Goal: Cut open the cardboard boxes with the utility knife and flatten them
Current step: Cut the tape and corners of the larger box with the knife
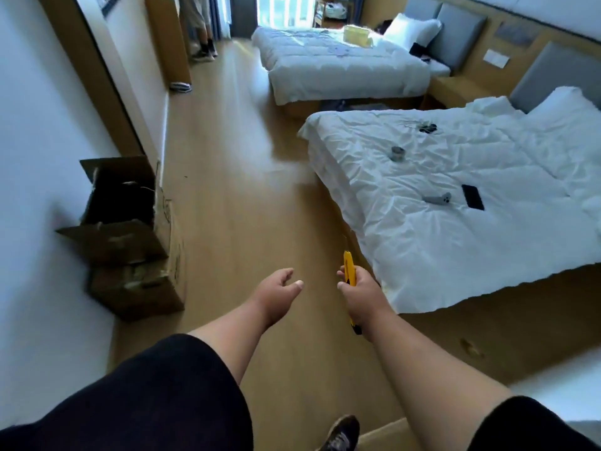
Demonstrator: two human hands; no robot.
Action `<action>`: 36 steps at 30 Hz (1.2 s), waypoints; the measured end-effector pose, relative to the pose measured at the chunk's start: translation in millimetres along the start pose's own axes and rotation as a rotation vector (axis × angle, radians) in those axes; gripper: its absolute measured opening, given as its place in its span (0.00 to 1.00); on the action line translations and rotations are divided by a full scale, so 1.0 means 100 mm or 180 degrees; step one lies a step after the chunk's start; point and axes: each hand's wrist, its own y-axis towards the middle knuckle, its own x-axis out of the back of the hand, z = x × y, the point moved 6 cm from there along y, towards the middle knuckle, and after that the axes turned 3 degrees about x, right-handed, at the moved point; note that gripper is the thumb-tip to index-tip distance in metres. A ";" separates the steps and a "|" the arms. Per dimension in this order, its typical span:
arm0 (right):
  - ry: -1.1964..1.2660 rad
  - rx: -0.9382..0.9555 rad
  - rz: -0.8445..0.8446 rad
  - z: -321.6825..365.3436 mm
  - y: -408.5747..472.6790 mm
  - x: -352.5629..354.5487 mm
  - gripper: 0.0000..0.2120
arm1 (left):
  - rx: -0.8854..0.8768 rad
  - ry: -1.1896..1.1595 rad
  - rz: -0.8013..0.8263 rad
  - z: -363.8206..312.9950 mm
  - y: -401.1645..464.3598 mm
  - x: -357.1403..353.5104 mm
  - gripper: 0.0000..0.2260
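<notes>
- Right hand (pixel 357 289) gripping yellow utility knife (pixel 349 266), just beside foot corner of near bed (pixel 455 222).
- Left hand (pixel 279 288) loosely curled, holding nothing, left of bed.
- Open cardboard boxes (pixel 130 236) against wall, well left of bed.

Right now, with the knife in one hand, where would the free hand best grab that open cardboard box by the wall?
Probably the raised flap nearest the left hand, coming from the aisle side: the cardboard box stands against the wall, flaps open.
</notes>
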 end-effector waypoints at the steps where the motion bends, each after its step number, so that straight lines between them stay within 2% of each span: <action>1: -0.0087 0.0027 0.0075 0.06 0.13 -0.06 0.12 | 0.0031 -0.0006 -0.0050 0.01 0.08 0.09 0.24; 6: -0.0461 0.0131 0.0582 0.37 0.95 -0.39 0.10 | 0.0328 0.0031 -0.0464 0.11 0.54 0.67 0.24; 12: -0.0771 0.0362 0.1211 0.96 2.02 -0.75 0.08 | 0.0790 -0.0340 -0.1135 0.01 1.05 1.33 0.24; 19: -0.1121 0.0764 0.1834 1.73 2.69 -1.36 0.10 | 0.0964 -0.0735 -0.1743 -0.05 1.37 2.02 0.24; 30: -0.1660 0.0947 0.2316 2.64 3.46 -3.10 0.09 | 0.1366 -0.1001 -0.1978 0.80 2.00 3.39 0.26; 36: -0.1849 0.1115 0.2579 3.18 3.70 -3.81 0.11 | 0.1519 -0.0891 -0.2032 0.96 2.24 4.11 0.25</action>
